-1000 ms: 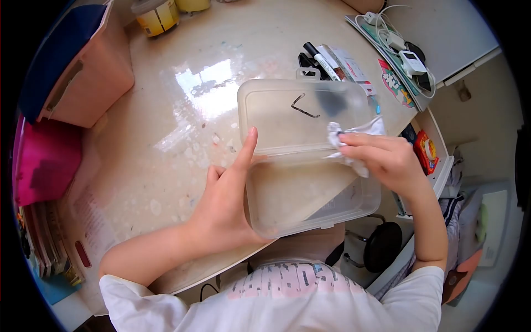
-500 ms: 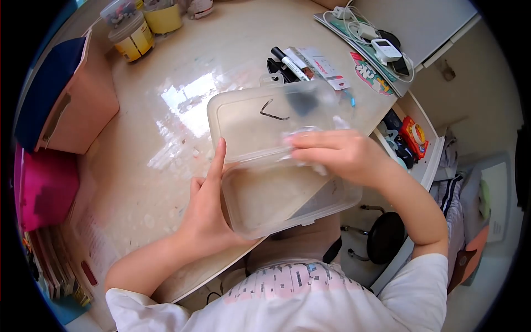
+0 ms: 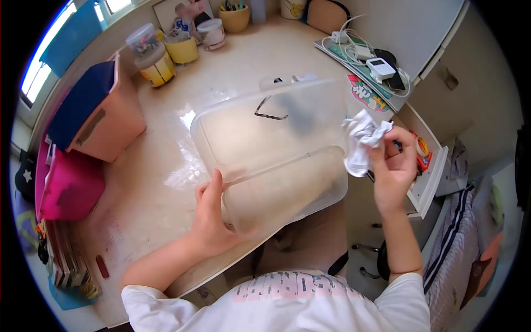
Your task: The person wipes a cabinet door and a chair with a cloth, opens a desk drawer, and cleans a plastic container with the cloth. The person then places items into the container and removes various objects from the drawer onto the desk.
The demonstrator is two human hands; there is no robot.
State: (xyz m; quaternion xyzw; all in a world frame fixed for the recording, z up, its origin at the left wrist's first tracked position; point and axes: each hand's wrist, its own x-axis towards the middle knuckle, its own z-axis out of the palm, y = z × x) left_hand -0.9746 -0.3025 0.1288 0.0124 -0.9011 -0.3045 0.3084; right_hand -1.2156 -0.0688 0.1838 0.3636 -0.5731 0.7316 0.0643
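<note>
A clear plastic box (image 3: pixel 285 185) stands open at the desk's front edge, its translucent lid (image 3: pixel 229 133) folded back from the hinge. On the lid is a black mark like an angle. My left hand (image 3: pixel 210 218) grips the box's left side near the hinge, thumb raised; its other fingers are partly hidden. My right hand (image 3: pixel 395 169) is raised to the right of the box, apart from it. Its fingers pinch a crumpled white cloth (image 3: pixel 362 144).
Behind the lid lie partly hidden small items. Tubs (image 3: pixel 157 66) and a pink bin (image 3: pixel 110 130) line the left and back. Cables and a white device (image 3: pixel 380 69) rest on books at right, above an open drawer (image 3: pixel 431 191).
My right hand has moved off the lid to the right, carrying the cloth with it. My left hand stays on the box. The view has shifted to show more of the desk's back.
</note>
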